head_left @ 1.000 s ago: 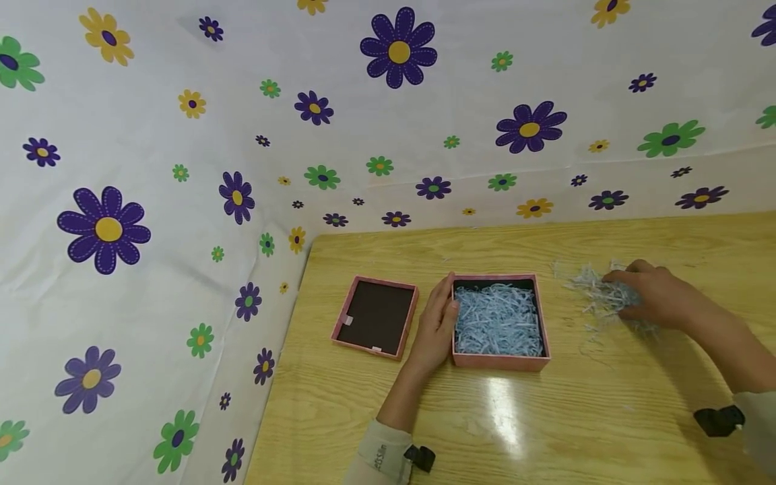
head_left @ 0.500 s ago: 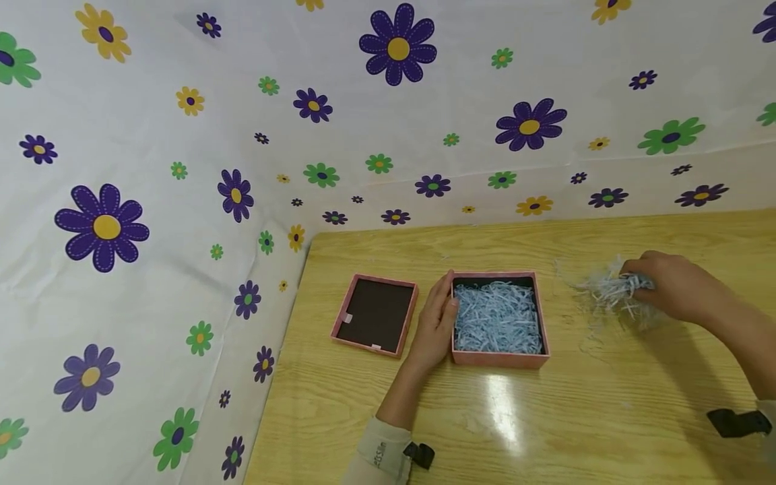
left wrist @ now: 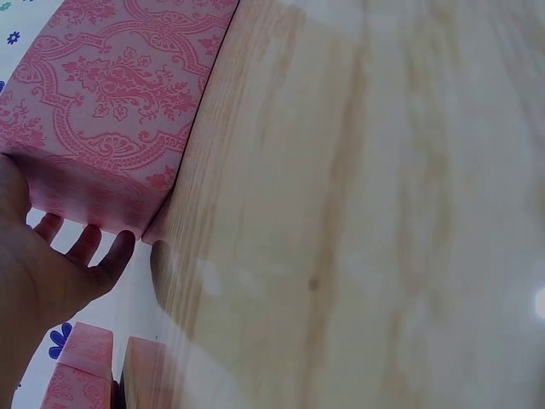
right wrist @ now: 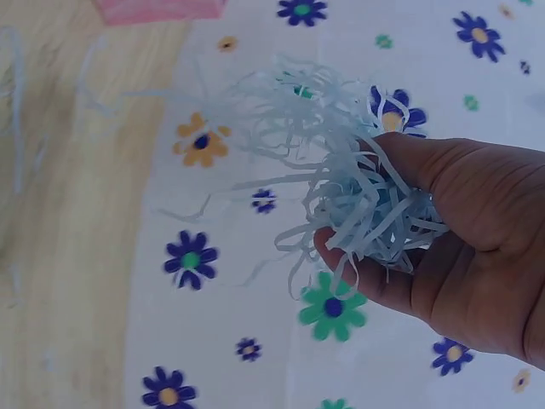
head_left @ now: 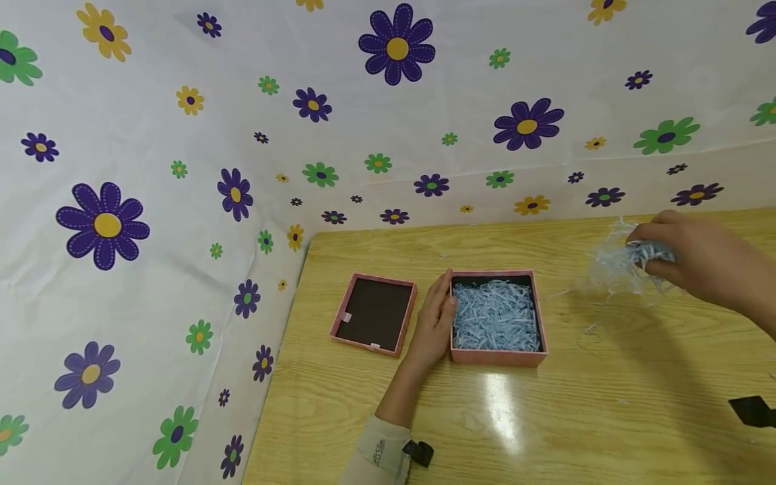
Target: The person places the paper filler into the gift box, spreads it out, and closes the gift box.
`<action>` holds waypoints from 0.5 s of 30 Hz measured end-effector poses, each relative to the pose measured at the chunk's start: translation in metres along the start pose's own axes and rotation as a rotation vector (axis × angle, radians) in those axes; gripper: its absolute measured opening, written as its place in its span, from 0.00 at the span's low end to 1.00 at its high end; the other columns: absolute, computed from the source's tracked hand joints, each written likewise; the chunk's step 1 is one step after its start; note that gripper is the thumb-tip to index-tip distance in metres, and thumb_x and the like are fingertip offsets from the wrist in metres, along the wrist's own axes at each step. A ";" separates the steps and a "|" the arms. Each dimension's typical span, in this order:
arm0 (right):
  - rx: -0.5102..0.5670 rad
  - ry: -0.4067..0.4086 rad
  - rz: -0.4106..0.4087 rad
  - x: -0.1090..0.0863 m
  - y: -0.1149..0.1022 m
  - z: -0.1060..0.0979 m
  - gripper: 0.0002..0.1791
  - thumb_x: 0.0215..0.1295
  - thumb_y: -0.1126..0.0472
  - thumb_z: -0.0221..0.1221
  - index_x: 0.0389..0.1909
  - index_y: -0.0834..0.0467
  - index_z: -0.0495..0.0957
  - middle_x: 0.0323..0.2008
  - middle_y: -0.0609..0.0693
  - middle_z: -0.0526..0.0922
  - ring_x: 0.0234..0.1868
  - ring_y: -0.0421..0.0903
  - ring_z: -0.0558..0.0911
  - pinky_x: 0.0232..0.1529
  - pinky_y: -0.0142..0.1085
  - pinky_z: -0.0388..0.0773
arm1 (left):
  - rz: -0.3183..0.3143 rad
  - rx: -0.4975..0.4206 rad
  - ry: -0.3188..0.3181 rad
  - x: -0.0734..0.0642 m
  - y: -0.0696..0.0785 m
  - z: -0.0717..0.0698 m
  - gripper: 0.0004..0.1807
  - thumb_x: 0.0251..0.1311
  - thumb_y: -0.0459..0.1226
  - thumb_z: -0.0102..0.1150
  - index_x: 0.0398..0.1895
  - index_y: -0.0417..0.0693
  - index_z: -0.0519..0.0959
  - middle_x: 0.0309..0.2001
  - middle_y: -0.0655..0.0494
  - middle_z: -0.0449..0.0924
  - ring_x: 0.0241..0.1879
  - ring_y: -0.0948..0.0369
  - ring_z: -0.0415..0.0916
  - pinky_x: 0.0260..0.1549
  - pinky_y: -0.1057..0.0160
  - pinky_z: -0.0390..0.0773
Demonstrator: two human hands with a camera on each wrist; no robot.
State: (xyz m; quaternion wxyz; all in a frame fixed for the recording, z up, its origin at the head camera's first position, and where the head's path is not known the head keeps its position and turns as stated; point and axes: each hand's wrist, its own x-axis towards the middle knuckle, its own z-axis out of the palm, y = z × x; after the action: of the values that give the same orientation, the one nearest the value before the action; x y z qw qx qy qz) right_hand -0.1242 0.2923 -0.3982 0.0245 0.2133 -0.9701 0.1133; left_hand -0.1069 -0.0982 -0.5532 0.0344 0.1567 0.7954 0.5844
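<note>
A pink patterned box [head_left: 498,358] stands on the wooden table, with pale blue shredded paper [head_left: 497,316] inside. My left hand [head_left: 432,330] rests against its left wall, thumb near the rim; in the left wrist view the fingers [left wrist: 111,260] touch the box's side. To the right of the box and above the table, my right hand [head_left: 703,259] grips a loose bunch of shredded paper [head_left: 630,259]. In the right wrist view the bunch [right wrist: 358,196] sits between thumb and fingers, and strands trail from it.
Left of my left hand lies the box lid [head_left: 374,313], its dark inside facing up. A few loose paper strands [head_left: 588,333] lie on the table [head_left: 461,417]. Flower-printed cloth [head_left: 339,135] hangs behind and at the left side.
My right hand has lifted the bunch of shredded paper off the table, moving up and to the right. A few strands stay behind. My left hand keeps its place at the box.
</note>
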 end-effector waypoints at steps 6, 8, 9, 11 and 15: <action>0.009 0.088 -0.071 0.008 -0.027 -0.025 0.24 0.46 0.74 0.79 0.47 0.68 0.85 0.44 0.64 0.84 0.36 0.61 0.86 0.38 0.59 0.84 | -0.016 -0.012 -0.010 -0.002 0.012 -0.003 0.32 0.85 0.34 0.39 0.87 0.53 0.51 0.85 0.51 0.50 0.83 0.51 0.50 0.77 0.42 0.58; 0.016 0.105 -0.084 0.011 -0.040 -0.034 0.24 0.46 0.74 0.80 0.47 0.66 0.86 0.45 0.63 0.85 0.37 0.60 0.86 0.39 0.59 0.85 | -0.007 -0.008 -0.002 -0.001 0.006 -0.002 0.32 0.85 0.34 0.39 0.87 0.55 0.51 0.85 0.53 0.50 0.83 0.52 0.50 0.77 0.42 0.58; 0.018 0.102 -0.087 0.013 -0.046 -0.038 0.25 0.46 0.74 0.80 0.48 0.66 0.86 0.46 0.63 0.85 0.37 0.60 0.86 0.39 0.60 0.85 | -0.004 -0.005 0.002 -0.001 0.003 -0.001 0.32 0.85 0.35 0.39 0.87 0.57 0.51 0.85 0.54 0.50 0.83 0.52 0.51 0.77 0.42 0.58; 0.017 0.113 -0.101 0.015 -0.059 -0.047 0.25 0.46 0.73 0.80 0.48 0.64 0.87 0.46 0.61 0.85 0.36 0.57 0.86 0.38 0.57 0.85 | 0.006 0.004 0.009 0.000 -0.004 0.000 0.32 0.86 0.37 0.39 0.87 0.61 0.51 0.85 0.57 0.50 0.82 0.54 0.51 0.77 0.43 0.59; 0.049 0.107 -0.133 0.021 -0.085 -0.062 0.25 0.48 0.74 0.80 0.50 0.59 0.87 0.48 0.56 0.84 0.37 0.51 0.85 0.37 0.52 0.86 | 0.016 0.011 0.011 0.000 -0.011 0.000 0.31 0.86 0.41 0.40 0.87 0.67 0.51 0.84 0.62 0.51 0.82 0.57 0.52 0.77 0.44 0.60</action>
State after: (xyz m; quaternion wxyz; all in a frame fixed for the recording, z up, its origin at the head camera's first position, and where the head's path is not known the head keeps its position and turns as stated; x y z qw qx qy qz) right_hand -0.1071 0.2228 -0.3184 0.0786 0.2712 -0.9481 0.1462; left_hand -0.1092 -0.1009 -0.5639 0.0246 0.1600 0.7975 0.5812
